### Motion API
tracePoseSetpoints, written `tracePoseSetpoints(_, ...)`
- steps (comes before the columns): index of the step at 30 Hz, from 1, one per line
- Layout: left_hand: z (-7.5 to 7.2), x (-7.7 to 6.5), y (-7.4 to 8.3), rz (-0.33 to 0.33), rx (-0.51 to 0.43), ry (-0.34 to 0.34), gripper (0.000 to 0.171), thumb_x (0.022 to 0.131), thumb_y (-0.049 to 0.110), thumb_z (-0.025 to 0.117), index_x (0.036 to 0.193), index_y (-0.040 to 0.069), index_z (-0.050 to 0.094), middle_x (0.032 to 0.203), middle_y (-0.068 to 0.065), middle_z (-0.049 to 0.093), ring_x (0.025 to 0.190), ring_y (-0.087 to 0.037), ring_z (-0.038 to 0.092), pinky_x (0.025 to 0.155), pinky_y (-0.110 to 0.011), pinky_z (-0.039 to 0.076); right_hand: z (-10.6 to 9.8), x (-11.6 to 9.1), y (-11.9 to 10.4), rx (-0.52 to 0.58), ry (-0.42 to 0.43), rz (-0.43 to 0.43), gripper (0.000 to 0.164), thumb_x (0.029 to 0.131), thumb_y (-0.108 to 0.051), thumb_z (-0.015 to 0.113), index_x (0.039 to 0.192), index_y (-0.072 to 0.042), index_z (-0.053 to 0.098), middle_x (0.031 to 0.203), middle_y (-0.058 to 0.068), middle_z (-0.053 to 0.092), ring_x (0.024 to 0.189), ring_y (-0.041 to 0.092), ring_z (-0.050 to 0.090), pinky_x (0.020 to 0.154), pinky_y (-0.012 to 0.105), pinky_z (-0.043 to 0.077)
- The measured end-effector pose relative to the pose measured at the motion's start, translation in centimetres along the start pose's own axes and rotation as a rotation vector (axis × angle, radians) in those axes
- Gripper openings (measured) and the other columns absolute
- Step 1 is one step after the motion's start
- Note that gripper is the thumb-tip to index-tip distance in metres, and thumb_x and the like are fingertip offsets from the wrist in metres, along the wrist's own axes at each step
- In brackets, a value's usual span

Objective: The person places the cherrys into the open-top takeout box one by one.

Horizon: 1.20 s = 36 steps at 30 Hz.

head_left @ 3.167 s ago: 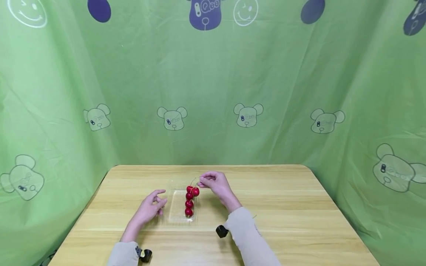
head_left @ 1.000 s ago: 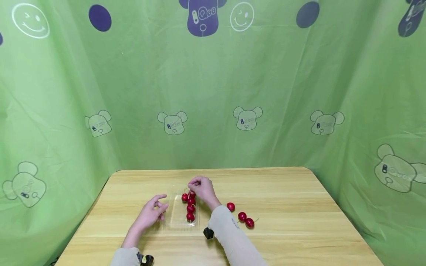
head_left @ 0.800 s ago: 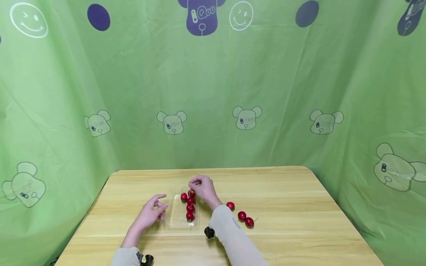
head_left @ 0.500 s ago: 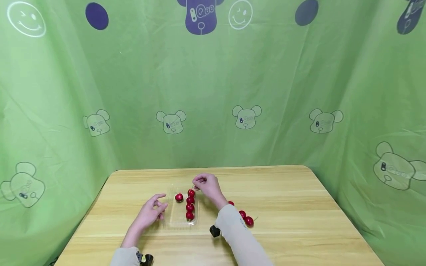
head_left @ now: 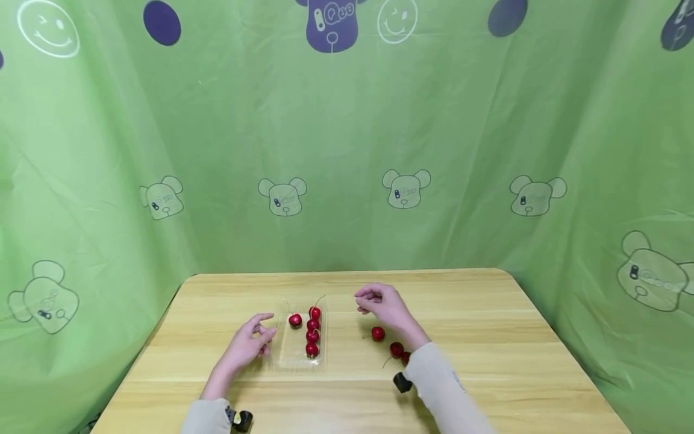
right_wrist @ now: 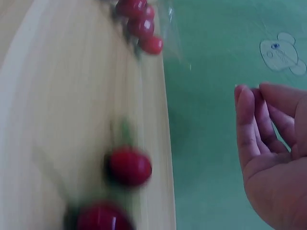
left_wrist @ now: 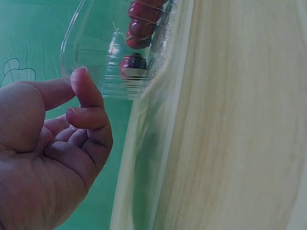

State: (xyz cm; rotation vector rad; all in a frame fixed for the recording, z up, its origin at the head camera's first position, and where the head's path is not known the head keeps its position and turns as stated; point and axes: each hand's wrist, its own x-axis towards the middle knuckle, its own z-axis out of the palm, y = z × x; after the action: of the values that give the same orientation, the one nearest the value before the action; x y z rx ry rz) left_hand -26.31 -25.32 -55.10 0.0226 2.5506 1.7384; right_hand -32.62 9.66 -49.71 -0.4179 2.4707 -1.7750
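A clear plastic tray (head_left: pixel 287 363) lies on the table with red cherries in it. Several cherries (head_left: pixel 312 336) form a column along its right side, and a single cherry (head_left: pixel 295 320) sits apart at the upper left. My left hand (head_left: pixel 246 346) is at the tray's left edge, index finger and thumb extended with the fingertips right at the rim; the left wrist view shows the other fingers bent. My right hand (head_left: pixel 386 306) hovers right of the tray with nothing between its loosely bent fingers. Below it lies a loose cherry (head_left: pixel 378 333) with a stem.
Two more cherries, one stemmed cherry (head_left: pixel 396 349) and one partly hidden by the right sleeve (head_left: pixel 441 380), lie on the wooden table (head_left: pixel 488 337). A green printed curtain (head_left: pixel 347 241) surrounds the table's back and sides. Small black cameras sit at both wrists.
The right hand let go of a cherry stem, leaving that cherry in the tray's upper left, then moved right toward the loose cherries. The left hand has stayed at the tray edge.
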Motion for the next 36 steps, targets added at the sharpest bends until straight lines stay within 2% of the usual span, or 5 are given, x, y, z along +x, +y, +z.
tracePoseSetpoints(10, -0.1, 0.2, 0.5, 0.000, 0.008, -0.004, 0.054, 0.102, 0.013, 0.065, 0.152, 0.002, 0.046, 0.095, -0.018, 0.065, 0.064, -0.019, 0.063, 0.056, -0.027, 0.053, -7.0, -4.1, 3.0, -0.090, -0.090, 0.022, 0.029, 0.098, -0.010, 0.069, 0.124, 0.003, 0.067, 0.105, 0.017, 0.071, 0.099, 0.039, 0.070, 0.091, 0.050, 0.060)
tracePoseSetpoints(16, -0.1, 0.4, 0.8, -0.003, -0.001, -0.013, 0.056, 0.102, 0.014, 0.065, 0.153, 0.004, 0.045, 0.096, -0.019, 0.065, 0.065, -0.019, 0.063, 0.056, -0.028, 0.053, -9.7, -5.8, 4.0, -0.170, -0.067, 0.054, 0.034, 0.096, -0.014, 0.072, 0.126, 0.001, 0.067, 0.112, 0.019, 0.071, 0.099, 0.028, 0.067, 0.090, 0.035, 0.058)
tracePoseSetpoints(20, -0.2, 0.4, 1.0, 0.000, -0.003, -0.012, 0.055, 0.102, 0.014, 0.065, 0.153, 0.003, 0.045, 0.097, -0.019, 0.065, 0.065, -0.019, 0.063, 0.056, -0.027, 0.052, -10.6, -6.8, 4.7, -0.235, -0.078, 0.063, 0.033, 0.096, -0.015, 0.073, 0.125, 0.000, 0.068, 0.108, 0.011, 0.071, 0.097, 0.022, 0.064, 0.085, 0.027, 0.054)
tracePoseSetpoints(29, -0.3, -0.1, 0.8, -0.003, 0.011, -0.003, 0.055, 0.102, 0.013, 0.065, 0.152, 0.002, 0.045, 0.097, -0.020, 0.066, 0.063, -0.018, 0.063, 0.055, -0.026, 0.052, -11.5, -8.6, 6.7, -0.296, -0.233, 0.084, 0.035, 0.090, -0.011, 0.078, 0.121, 0.001, 0.069, 0.105, 0.011, 0.070, 0.090, 0.021, 0.062, 0.068, 0.028, 0.057)
tracePoseSetpoints(36, 0.0, -0.2, 0.4, -0.003, 0.002, -0.014, 0.055, 0.102, 0.013, 0.065, 0.152, 0.002, 0.045, 0.094, -0.018, 0.065, 0.064, -0.019, 0.063, 0.055, -0.027, 0.053, -11.4, -9.2, 8.0, -0.383, -0.268, 0.020, 0.028, 0.087, -0.011, 0.082, 0.111, -0.002, 0.072, 0.098, 0.009, 0.068, 0.077, 0.012, 0.055, 0.067, 0.022, 0.047)
